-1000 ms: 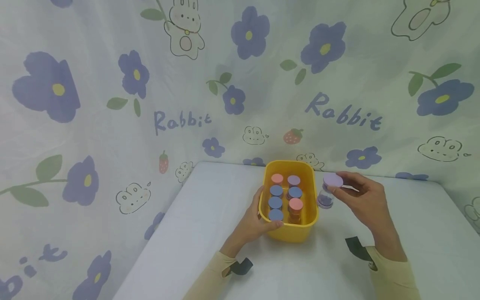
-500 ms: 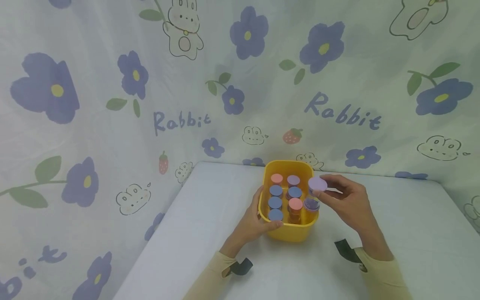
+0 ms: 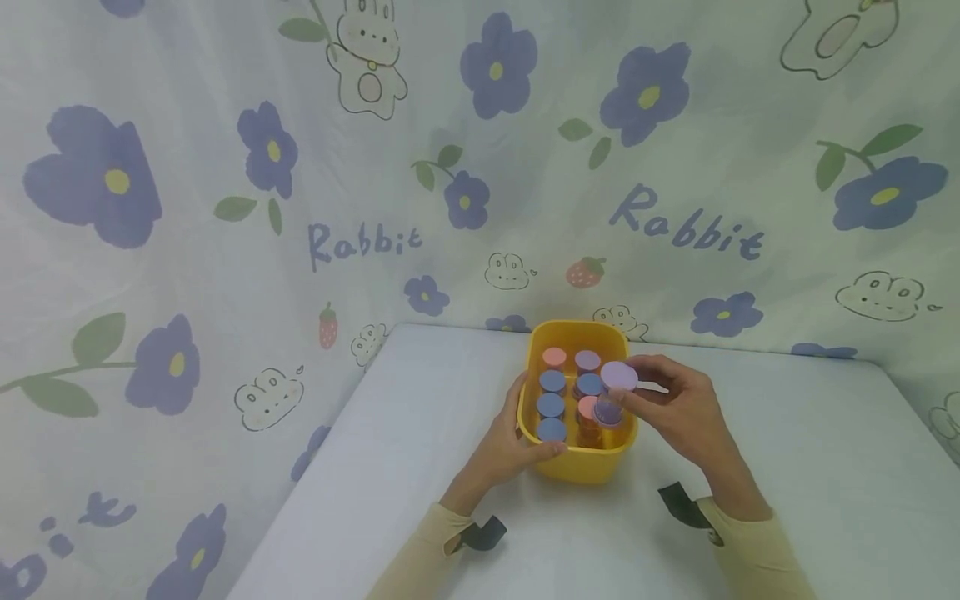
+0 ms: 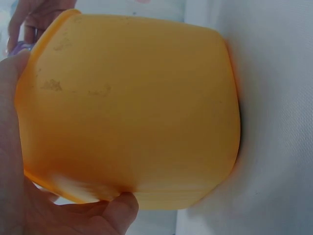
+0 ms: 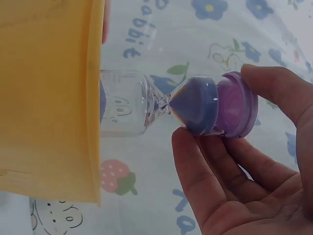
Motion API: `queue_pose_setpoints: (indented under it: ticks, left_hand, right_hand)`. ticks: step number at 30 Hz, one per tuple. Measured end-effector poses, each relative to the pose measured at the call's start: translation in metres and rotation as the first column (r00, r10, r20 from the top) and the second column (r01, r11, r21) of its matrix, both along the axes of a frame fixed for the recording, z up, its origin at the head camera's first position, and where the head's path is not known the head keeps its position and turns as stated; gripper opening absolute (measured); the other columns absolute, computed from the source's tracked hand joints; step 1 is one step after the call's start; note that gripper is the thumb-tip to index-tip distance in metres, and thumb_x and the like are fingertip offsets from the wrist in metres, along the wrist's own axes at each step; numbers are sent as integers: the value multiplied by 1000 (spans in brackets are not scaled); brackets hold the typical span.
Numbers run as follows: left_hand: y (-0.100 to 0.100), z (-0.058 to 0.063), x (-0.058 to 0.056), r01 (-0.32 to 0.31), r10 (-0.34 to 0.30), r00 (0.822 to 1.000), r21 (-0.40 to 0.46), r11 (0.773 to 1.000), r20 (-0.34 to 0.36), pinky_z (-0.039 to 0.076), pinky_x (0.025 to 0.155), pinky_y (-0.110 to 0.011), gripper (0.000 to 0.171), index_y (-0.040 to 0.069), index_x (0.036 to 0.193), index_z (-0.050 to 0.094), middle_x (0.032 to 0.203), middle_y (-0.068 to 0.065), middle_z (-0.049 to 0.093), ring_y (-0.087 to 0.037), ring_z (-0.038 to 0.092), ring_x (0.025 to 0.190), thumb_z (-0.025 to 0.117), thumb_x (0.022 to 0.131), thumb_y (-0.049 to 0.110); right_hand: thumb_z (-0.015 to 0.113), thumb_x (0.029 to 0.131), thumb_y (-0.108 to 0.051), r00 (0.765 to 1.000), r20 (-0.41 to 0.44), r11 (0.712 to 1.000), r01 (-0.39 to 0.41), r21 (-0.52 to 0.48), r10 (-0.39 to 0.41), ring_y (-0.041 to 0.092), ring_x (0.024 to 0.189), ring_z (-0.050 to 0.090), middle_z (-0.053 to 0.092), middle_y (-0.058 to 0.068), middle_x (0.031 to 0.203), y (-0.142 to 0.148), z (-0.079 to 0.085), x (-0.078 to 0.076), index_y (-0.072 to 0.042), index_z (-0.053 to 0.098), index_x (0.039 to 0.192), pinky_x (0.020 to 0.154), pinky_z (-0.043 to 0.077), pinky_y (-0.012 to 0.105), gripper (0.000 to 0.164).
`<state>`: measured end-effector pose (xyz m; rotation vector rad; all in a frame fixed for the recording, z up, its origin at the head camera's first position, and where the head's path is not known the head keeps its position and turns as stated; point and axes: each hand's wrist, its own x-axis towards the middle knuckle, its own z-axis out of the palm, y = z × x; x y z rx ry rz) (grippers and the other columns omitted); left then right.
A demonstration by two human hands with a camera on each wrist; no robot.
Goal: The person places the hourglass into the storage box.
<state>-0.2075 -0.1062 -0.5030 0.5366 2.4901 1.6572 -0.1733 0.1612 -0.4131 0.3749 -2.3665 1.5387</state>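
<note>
My right hand (image 3: 678,408) pinches a sand timer (image 3: 618,377) with lilac end caps over the right half of a yellow bin (image 3: 577,471). Close up in the right wrist view, thumb and fingers hold its upper cap and bulb, where bluish-purple sand (image 5: 199,105) sits. Its lower bulb passes behind the bin's rim in that view. My left hand (image 3: 504,442) grips the bin's near left corner, thumb over the rim and fingers along the side. Inside stand several capped timers in two columns: blue-capped ones (image 3: 551,406), pink-capped ones (image 3: 554,358) and a purple-capped one (image 3: 587,361).
The bin stands on a white-covered table (image 3: 420,400), near its back edge. Behind and to the left hangs a curtain (image 3: 525,167) printed with rabbits and purple flowers. Dark straps (image 3: 684,505) stick out at both sleeve cuffs.
My right hand has carried the lilac-capped sand timer leftward, from beside the bin to over its right half. The left hand and the bin have stayed in place.
</note>
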Motion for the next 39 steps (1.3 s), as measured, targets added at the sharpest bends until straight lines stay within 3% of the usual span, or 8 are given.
queue_pose_setpoints:
  ticks: [8, 14, 20, 24, 30, 39]
  left_hand:
    - [-2, -1, 0, 8, -8, 1000, 14, 1000, -17, 42, 120, -58, 115, 41, 164, 5, 168, 7, 30, -25, 40, 151, 81, 80, 60]
    - [-1, -2, -2, 18, -18, 1000, 23, 1000, -18, 44, 119, -56, 114, 41, 164, 4, 168, 8, 30, -24, 41, 151, 81, 82, 55]
    - [-1, -2, -1, 22, -22, 1000, 13, 1000, 6, 44, 119, -56, 113, 42, 164, 4, 168, 8, 30, -23, 41, 150, 81, 83, 55]
    - [-1, 0, -2, 18, -18, 1000, 6, 1000, 0, 43, 120, -55, 115, 42, 164, 4, 168, 7, 31, -23, 42, 150, 81, 81, 60]
    - [-2, 2, -3, 26, -26, 1000, 14, 1000, -15, 42, 121, -54, 116, 40, 165, 4, 169, 5, 29, -23, 40, 151, 82, 80, 59]
    - [-2, 1, -1, 16, -16, 1000, 1, 1000, 0, 43, 120, -57, 115, 41, 164, 3, 169, 6, 29, -25, 40, 151, 81, 81, 58]
  right_hand:
    - [81, 90, -24, 997, 27, 998, -67, 16, 67, -8, 106, 62, 69, 12, 125, -3, -3, -3, -7, 67, 128, 89, 56, 10, 43]
    - [80, 91, -32, 994, 83, 996, -73, 57, 69, -4, 106, 62, 70, 9, 125, -6, -5, -6, -10, 67, 129, 90, 57, 11, 45]
    - [81, 91, -32, 984, 122, 987, -141, 73, 132, 20, 109, 67, 71, 9, 126, -7, -7, -8, -11, 67, 130, 86, 59, 16, 47]
    - [81, 90, -37, 974, 160, 975, -181, 131, 159, 29, 113, 66, 70, 9, 127, -7, -4, -10, -12, 66, 133, 85, 63, 25, 51]
    - [81, 89, -36, 968, 206, 958, -189, 213, 145, 31, 116, 65, 70, 11, 126, -8, 6, -10, -10, 66, 130, 90, 65, 41, 51]
    - [83, 88, -30, 946, 286, 929, -237, 284, 154, 29, 112, 67, 70, 11, 124, -9, 12, -16, -8, 67, 127, 89, 65, 38, 47]
